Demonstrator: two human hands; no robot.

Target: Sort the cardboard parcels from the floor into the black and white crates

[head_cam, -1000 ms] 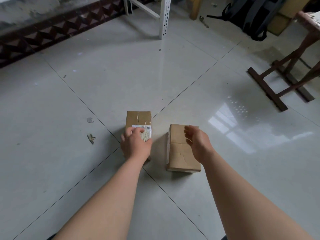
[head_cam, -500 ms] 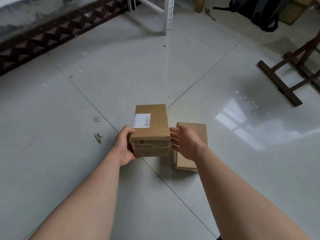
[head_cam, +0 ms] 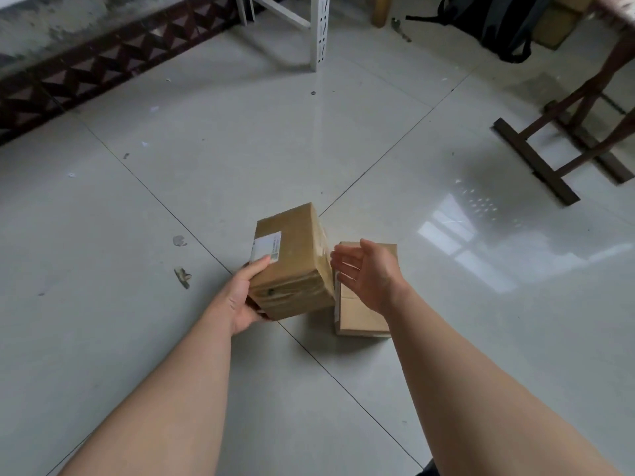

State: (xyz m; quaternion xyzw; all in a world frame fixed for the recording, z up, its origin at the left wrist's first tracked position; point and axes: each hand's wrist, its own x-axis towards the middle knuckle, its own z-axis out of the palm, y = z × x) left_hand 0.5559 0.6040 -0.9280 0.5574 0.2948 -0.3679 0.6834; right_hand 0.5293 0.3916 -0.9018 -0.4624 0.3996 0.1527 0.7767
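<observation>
Above pale floor tiles point(head_cam: 171, 338) | left hand point(head_cam: 242, 297) grips labelled cardboard parcel point(head_cam: 292, 262) | right hand point(head_cam: 369, 273) spread wide, empty, over second parcel point(head_cam: 360, 317) lying flat

Open tile floor point(head_cam: 103, 304) left and near. Far: white rack leg point(head_cam: 318, 32), black backpack point(head_cam: 494, 25). Right: dark wooden stand point(head_cam: 536, 159) (feet spread low). One flat parcel point(head_cam: 359, 319) lying mid-floor.

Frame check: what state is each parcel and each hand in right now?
Labelled brown cardboard parcel: taped shut, held up off the floor, tilted.
Plain brown cardboard parcel: closed, lying flat on the tiled floor.
Left hand: grips the labelled parcel's near left corner.
Right hand: open, palm facing the labelled parcel; contact unclear.
</observation>
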